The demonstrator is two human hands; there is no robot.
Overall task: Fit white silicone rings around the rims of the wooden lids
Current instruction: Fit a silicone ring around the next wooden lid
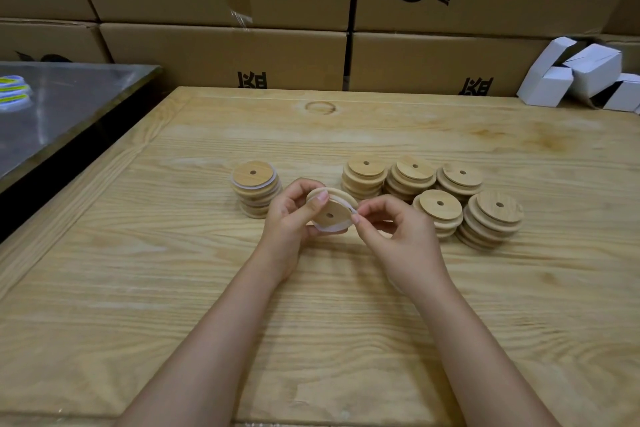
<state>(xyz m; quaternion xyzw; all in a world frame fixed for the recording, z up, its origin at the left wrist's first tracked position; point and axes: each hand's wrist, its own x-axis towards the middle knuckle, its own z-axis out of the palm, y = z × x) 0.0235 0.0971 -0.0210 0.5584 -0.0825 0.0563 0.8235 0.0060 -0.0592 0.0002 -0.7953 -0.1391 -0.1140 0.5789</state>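
My left hand (290,215) grips a round wooden lid (333,210) with a small centre hole, tilted up above the table. A white silicone ring (330,227) lies partly round the lid's inner rim. My right hand (394,230) pinches that ring at the lid's right edge with thumb and forefinger. To the left stands a stack of lids with white rings on them (255,187). To the right stand several stacks of bare wooden lids (440,196).
The work goes on over a pale wooden table (207,288). A metal-topped table (62,114) with tape rolls (14,92) adjoins at the left. Cardboard cartons (225,55) wall the back. White folded boxes (585,76) lie at the back right.
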